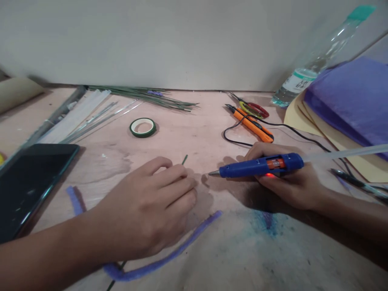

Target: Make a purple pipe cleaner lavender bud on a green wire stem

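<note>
My left hand (151,202) is closed, its fingers pinched round a thin green floral wire (185,159) whose tip sticks out above the knuckles. Part of what looks like the same wire shows below the wrist. A fuzzy purple strip (169,258) curves on the table around that hand and passes under the forearm. In my right hand (291,188) is a blue hot glue pen (248,167), its metal nozzle pointing left toward my left fingers, a short gap away. A red light glows on its underside, and a clear glue stick (348,152) extends from its back.
Green tape roll (142,127), green wires (142,95) and clear sticks (79,115) lie at the back left. A phone (36,182) is at left. An orange utility knife (254,126), scissors (253,110), black cord, water bottle (318,64), purple sheets (348,99) and pen (357,182) occupy the right.
</note>
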### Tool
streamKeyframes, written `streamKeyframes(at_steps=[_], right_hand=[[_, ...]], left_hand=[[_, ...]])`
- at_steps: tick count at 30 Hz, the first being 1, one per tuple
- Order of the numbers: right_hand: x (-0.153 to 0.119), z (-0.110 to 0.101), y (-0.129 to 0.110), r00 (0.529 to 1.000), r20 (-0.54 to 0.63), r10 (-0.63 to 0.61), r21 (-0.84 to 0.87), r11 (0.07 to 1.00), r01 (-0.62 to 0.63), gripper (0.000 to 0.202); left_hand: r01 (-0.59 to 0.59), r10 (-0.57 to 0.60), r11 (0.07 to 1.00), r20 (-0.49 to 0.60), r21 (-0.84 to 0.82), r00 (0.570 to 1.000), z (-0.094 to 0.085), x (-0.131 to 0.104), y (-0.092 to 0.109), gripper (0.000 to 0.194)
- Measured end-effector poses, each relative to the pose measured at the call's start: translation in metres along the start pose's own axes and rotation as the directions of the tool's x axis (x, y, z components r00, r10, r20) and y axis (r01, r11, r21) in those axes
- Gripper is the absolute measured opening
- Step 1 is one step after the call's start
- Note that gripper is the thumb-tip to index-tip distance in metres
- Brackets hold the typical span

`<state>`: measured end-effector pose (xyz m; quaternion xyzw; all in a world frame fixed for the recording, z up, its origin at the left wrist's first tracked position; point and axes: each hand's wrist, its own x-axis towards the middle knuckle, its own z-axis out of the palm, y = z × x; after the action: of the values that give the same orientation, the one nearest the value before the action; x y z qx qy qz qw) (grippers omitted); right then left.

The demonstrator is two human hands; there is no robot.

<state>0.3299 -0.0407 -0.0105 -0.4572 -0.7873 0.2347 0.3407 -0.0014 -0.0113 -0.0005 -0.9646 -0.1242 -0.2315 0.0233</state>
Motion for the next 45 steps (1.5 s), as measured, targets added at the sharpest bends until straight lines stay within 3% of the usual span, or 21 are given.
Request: streamKeyframes(at_steps=[5, 14, 23, 37, 41, 45], right_hand=[[-0.003, 0.002, -0.005, 0.995, 0.046, -0.093, -0.116, 0.989, 0.097, 0.01], [-0.005, 0.003, -0.013, 0.996, 0.052, -0.075, -0.2, 0.976, 0.084, 0.006], [-0.008, 0.005, -0.007, 0.975, 0.029, -0.219, -0.22, 0.95, 0.22, 0.018], [-0.011, 0.005, -0.007, 0.976, 0.034, -0.215, -0.27, 0.938, 0.216, 0.015], [-0.015, 0.005, -0.006, 0.957, 0.068, -0.283, -0.367, 0.885, 0.287, 0.017], [-0.02, 0.004, -0.01, 0.935, 0.082, -0.345, -0.487, 0.805, 0.339, 0.005]], left_hand=[[0.008, -0.008, 1.0, 0.035, 0.003, 0.999, -0.001, 0.001, 0.0, 0.027], [0.003, 0.0, 0.999, 0.052, -0.051, 0.999, 0.001, 0.003, 0.001, 0.023], [0.005, -0.003, 0.999, 0.04, -0.048, 0.999, 0.003, 0.004, -0.001, 0.019], [0.007, -0.005, 0.999, 0.044, -0.051, 0.999, 0.003, 0.004, 0.0, 0.018], [0.008, -0.006, 0.998, 0.036, -0.06, 0.999, 0.003, 0.005, 0.0, 0.02], [0.008, -0.005, 0.998, 0.045, -0.054, 0.999, 0.002, 0.004, 0.0, 0.021]])
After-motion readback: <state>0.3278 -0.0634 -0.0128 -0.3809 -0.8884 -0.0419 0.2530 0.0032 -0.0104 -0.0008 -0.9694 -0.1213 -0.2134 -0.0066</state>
